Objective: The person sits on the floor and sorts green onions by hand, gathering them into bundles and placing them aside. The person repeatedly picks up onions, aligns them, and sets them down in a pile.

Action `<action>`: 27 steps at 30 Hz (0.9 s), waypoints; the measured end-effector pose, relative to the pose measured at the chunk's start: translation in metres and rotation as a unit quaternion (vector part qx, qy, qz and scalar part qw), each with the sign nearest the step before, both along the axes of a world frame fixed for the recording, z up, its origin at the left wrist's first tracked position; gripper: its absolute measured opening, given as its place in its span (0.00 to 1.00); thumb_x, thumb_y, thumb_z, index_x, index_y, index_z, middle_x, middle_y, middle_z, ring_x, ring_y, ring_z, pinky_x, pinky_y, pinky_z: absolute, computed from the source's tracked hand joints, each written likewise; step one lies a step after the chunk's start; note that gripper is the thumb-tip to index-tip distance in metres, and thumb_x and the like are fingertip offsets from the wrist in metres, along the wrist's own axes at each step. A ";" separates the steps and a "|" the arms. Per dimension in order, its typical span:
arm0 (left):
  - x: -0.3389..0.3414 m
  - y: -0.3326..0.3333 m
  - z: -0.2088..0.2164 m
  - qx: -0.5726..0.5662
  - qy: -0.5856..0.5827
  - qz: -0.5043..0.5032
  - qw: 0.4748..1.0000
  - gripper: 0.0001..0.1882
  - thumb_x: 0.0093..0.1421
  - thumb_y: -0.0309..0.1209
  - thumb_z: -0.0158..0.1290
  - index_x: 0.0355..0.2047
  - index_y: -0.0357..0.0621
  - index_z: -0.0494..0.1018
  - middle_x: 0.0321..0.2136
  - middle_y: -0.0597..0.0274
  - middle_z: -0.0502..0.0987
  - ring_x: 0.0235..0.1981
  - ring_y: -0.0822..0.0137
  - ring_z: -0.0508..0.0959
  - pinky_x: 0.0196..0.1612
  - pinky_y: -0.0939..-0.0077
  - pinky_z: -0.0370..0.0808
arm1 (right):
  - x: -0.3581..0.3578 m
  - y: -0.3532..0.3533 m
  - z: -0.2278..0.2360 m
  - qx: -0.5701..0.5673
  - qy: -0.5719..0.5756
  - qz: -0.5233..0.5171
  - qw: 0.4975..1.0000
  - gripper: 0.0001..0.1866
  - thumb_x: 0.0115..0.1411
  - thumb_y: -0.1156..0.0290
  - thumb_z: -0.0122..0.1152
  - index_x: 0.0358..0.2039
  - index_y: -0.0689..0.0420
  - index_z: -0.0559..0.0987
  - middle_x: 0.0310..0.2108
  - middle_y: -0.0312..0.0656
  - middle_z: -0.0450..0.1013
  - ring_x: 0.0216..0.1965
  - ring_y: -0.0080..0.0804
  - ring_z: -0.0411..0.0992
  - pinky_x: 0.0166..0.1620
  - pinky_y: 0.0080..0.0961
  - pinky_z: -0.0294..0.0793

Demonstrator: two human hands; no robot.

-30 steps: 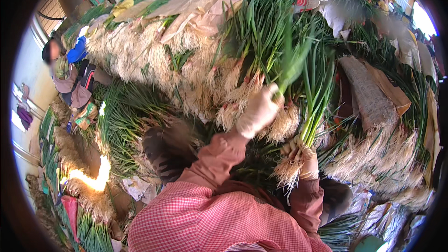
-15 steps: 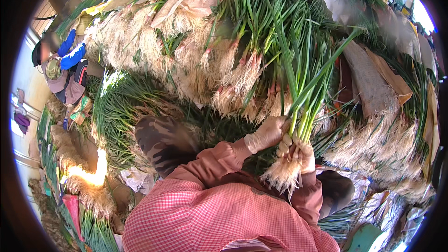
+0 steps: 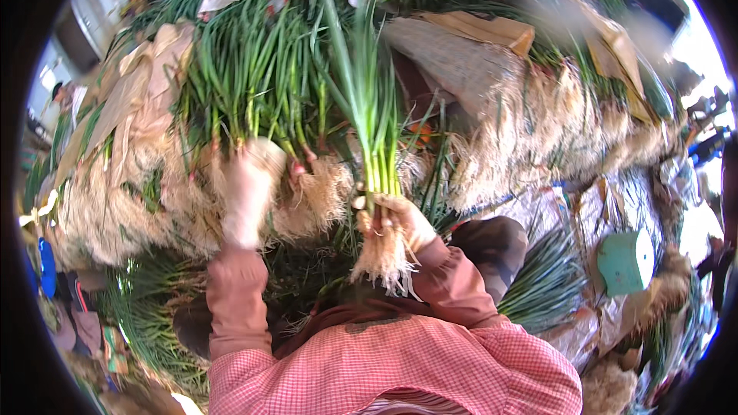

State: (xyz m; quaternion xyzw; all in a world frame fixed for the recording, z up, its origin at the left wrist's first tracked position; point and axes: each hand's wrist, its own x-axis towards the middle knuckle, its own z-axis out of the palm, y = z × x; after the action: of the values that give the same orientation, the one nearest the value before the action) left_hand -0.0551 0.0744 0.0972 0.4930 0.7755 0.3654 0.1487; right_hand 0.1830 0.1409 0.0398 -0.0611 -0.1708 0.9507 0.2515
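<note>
A bunch of green onions (image 3: 380,169) stands upright in my right hand (image 3: 409,219), which is closed round its pale lower stems. Its shaggy roots hang below the fingers and its long green leaves reach up over the pile. My left hand (image 3: 254,184), gloved and smeared by motion, is stretched out to the heaped green onions (image 3: 265,69) in front of me. It is at their root ends, near the reddish stem bases; its fingers cannot be made out.
More onions, roots toward me, lie under brown paper (image 3: 492,29) at the right and tan sheets (image 3: 142,77) at the left. Loose onions (image 3: 542,280) lie beside my right knee (image 3: 492,250). A green plastic stool (image 3: 624,263) stands farther right.
My left hand has let go of the bunch and moved out to the onion pile. My right hand still holds the bunch. The view has swung to the right.
</note>
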 end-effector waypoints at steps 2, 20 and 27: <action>-0.051 0.045 0.001 -0.009 0.313 0.185 0.931 0.17 0.58 0.39 0.52 0.45 0.46 0.68 0.31 0.52 0.77 0.34 0.56 0.78 0.36 0.65 0.75 | -0.006 -0.001 -0.006 -0.033 -0.070 -0.013 0.997 0.17 0.59 0.69 0.52 0.47 0.63 0.69 0.34 0.49 0.74 0.27 0.42 0.73 0.31 0.34 0.75; 0.091 0.017 -0.057 0.083 -0.344 0.009 0.935 0.07 0.59 0.31 0.54 0.36 0.42 0.74 0.22 0.68 0.75 0.22 0.77 0.72 0.26 0.82 0.70 | 0.000 -0.017 -0.004 0.153 -0.280 -0.052 0.946 0.03 0.55 0.76 0.59 0.29 0.62 0.76 0.21 0.40 0.72 0.19 0.27 0.71 0.22 0.23 0.71; 0.089 0.018 -0.079 0.025 -0.396 0.034 0.917 0.08 0.59 0.23 0.48 0.39 0.37 0.70 0.23 0.68 0.72 0.18 0.78 0.68 0.19 0.86 0.65 | -0.004 -0.024 -0.017 0.216 -0.297 -0.027 0.930 0.04 0.52 0.75 0.63 0.26 0.61 0.76 0.16 0.37 0.71 0.16 0.23 0.68 0.19 0.18 0.65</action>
State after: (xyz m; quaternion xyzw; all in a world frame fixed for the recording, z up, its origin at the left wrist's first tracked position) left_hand 0.0342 0.0923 0.0187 0.2850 0.6598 0.5551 0.4187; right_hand 0.1791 0.1167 0.0231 -0.2898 -0.4370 0.8220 0.2223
